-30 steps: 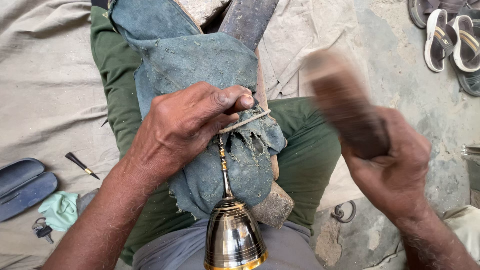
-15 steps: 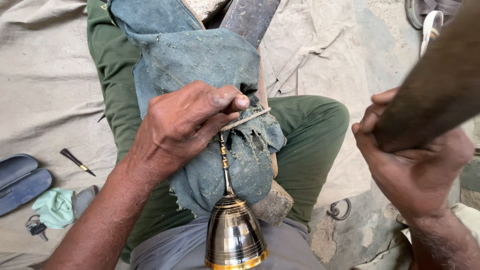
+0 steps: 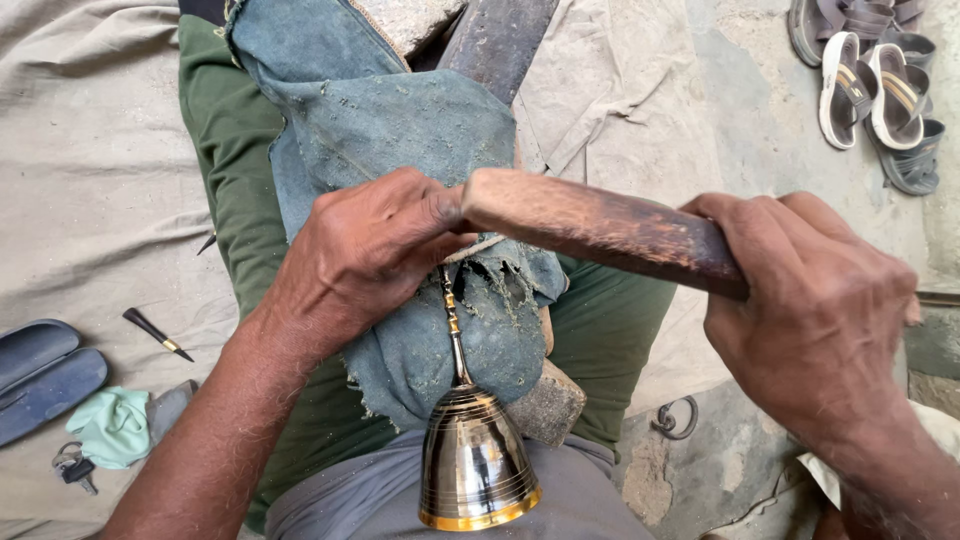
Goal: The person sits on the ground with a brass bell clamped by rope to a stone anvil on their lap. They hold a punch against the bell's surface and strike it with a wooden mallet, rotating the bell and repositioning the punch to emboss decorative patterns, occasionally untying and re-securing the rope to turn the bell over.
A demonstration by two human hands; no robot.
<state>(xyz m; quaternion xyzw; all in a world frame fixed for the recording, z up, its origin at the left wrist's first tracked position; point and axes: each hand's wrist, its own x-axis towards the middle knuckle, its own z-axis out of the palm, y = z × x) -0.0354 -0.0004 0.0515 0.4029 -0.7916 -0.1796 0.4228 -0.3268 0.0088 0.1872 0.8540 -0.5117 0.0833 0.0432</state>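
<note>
My left hand pinches the top of a thin twisted brass handle against a torn blue cloth laid over my lap. That handle runs down into a shiny brass bell lying over my grey-clad lap, mouth toward me. My right hand grips a thick brown wooden stick, held level. The stick's pale end rests right at my left thumb and fingertips, over the handle's top. A stone block shows under the cloth beside the bell.
Sandals lie at the top right on the concrete floor. At the left on a beige sheet are a dark blue case, a green cloth, keys and a small pointed tool. A metal ring lies by my leg.
My right hand swung the wooden stick up to the right and has brought it down level onto the spot by my left fingertips. My left hand and the bell stayed put.
</note>
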